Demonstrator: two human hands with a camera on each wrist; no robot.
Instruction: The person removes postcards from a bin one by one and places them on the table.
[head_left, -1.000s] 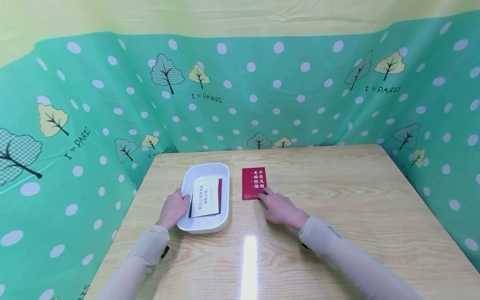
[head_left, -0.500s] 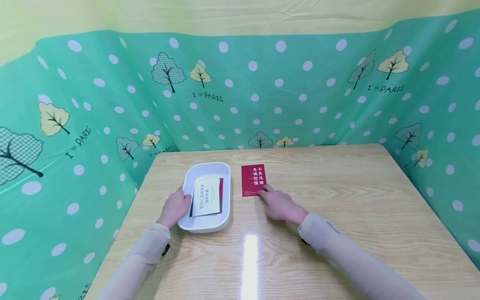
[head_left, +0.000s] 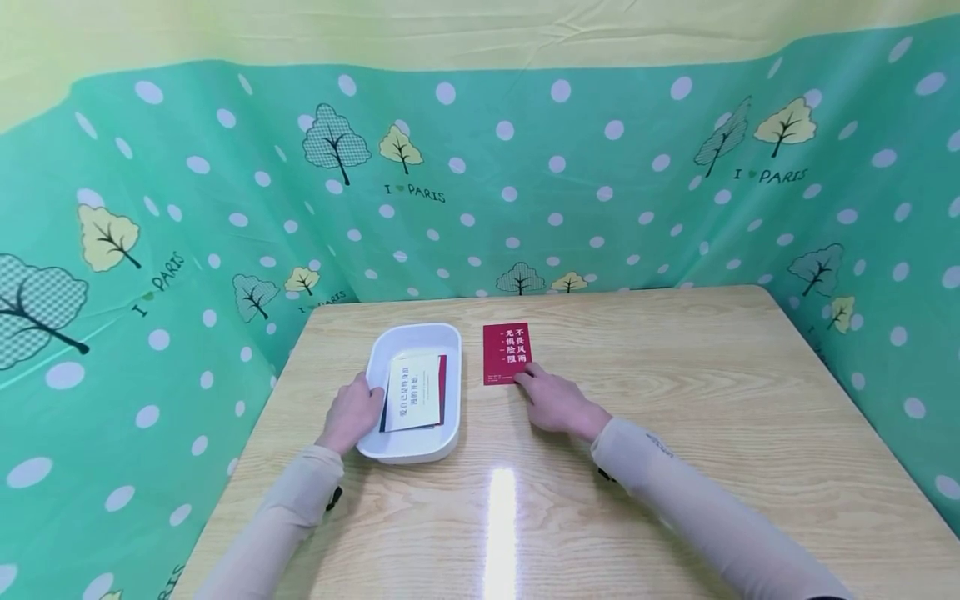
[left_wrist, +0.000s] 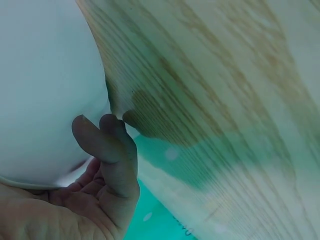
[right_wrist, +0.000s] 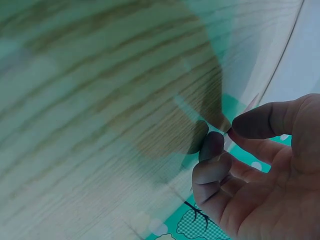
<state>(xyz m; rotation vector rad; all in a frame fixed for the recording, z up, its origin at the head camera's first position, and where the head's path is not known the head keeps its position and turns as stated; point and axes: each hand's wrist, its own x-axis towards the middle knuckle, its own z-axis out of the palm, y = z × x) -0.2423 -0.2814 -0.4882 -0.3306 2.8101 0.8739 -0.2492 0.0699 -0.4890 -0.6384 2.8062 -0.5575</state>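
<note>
My left hand [head_left: 352,414] grips the left rim of a white plastic tray [head_left: 415,335]. In the left wrist view, the thumb and fingers of that hand [left_wrist: 107,165] curl about the tray's edge [left_wrist: 45,100]. Several cards lie stacked inside, with a white printed card [head_left: 415,392] uppermost and a red edge showing under it. To the right of the tray is a red card [head_left: 504,354] with white characters. My right hand [head_left: 555,400] pinches its lower right corner. In the right wrist view, thumb and fingertips of the right hand [right_wrist: 260,150] meet at the card's thin edge.
Both arms reach over a pale wood-grain table [head_left: 675,375]. A bright strip of light [head_left: 500,533] reflects off its front middle. Behind and at the sides hangs a green dotted curtain [head_left: 465,217] with printed trees.
The red card and my right hand have shifted slightly toward the back of the table. My left hand stays on the tray, which looks still apart from slight camera motion.
</note>
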